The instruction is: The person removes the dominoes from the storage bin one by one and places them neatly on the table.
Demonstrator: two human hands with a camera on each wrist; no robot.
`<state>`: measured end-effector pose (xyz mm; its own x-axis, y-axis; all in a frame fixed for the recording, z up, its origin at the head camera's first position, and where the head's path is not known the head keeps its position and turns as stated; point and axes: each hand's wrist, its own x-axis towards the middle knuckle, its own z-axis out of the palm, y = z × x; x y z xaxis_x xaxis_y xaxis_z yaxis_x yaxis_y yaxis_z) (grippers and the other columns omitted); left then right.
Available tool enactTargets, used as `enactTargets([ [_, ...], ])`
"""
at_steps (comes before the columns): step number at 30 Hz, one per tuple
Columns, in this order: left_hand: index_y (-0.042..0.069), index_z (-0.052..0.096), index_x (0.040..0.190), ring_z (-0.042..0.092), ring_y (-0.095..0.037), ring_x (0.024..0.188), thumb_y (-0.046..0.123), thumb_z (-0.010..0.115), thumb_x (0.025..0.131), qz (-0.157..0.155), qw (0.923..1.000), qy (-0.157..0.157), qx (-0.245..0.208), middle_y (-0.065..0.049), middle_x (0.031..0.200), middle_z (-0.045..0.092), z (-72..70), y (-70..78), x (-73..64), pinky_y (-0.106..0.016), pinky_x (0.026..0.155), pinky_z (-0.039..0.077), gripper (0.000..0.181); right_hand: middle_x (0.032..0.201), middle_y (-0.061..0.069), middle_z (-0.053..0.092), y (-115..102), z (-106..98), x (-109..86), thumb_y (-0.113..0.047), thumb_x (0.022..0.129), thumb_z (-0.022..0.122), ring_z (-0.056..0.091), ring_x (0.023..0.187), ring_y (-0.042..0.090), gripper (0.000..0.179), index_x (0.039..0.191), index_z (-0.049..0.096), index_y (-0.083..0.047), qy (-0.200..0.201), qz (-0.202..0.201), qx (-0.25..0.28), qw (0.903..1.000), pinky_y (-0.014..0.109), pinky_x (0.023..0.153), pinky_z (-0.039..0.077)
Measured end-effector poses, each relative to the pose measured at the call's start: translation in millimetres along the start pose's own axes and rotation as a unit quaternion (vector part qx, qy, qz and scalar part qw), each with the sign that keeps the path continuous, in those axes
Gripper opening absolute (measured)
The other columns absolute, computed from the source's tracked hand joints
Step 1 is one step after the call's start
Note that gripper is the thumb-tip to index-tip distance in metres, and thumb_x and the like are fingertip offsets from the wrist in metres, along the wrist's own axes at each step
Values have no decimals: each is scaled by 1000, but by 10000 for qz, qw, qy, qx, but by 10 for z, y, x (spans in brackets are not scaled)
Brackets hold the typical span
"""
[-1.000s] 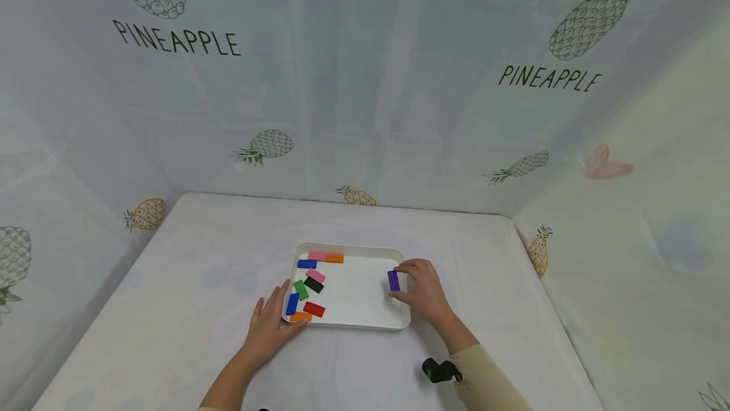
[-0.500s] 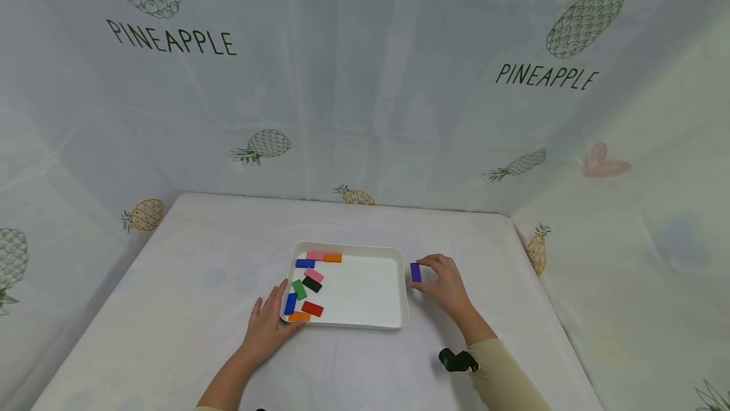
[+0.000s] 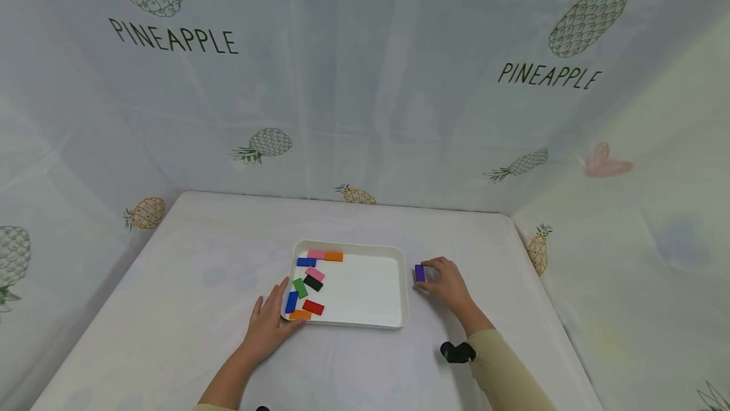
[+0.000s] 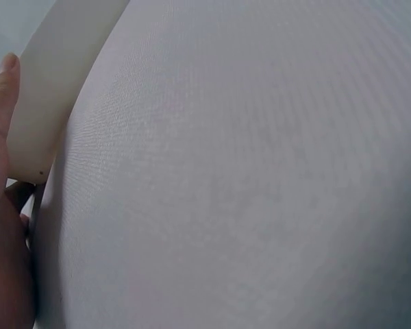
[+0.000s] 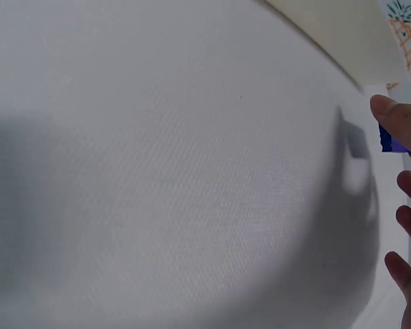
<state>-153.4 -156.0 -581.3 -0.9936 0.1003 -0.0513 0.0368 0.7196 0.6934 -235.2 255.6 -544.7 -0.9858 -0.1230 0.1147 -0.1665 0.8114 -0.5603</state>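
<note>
The light in here is soft and dullish, greyer on the curtain (image 3: 353,82). The right hand (image 3: 447,284) throws a soft-edged shadow on the cloth (image 3: 353,360). Both wrist views look hazy, darkening toward one side.

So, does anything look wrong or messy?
A bit: the purple block, pinched in the right hand, is the only one outside the tray. Inside, the black block and red block lie askew. Nothing looks broken.
</note>
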Motion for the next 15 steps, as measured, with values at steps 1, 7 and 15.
enactTargets([
  [1,13,13,156,14,-40,145,53,75,77,-21,10000,-21,7,-21,156,27,-1,3,1,-58,114,-6,108,114,13,62,17,11,10,-22,71,88,54,113,36,51,114,68,-3,-22,10,-21,10000,53,99,42],
  [7,14,14,156,14,-40,145,54,75,76,-84,10000,0,-3,-21,156,27,-1,28,-1,-58,114,-6,108,112,14,63,89,68,59,-22,70,89,55,111,36,51,113,69,-1,-70,-18,-85,9999,51,98,43],
  [15,15,14,157,14,-40,144,54,76,76,-138,9999,10,-8,-20,156,27,-15,48,-19,-58,114,-6,109,111,15,64,76,95,74,-21,69,89,56,109,38,50,111,69,0,-45,-44,-271,9996,54,96,43],
])
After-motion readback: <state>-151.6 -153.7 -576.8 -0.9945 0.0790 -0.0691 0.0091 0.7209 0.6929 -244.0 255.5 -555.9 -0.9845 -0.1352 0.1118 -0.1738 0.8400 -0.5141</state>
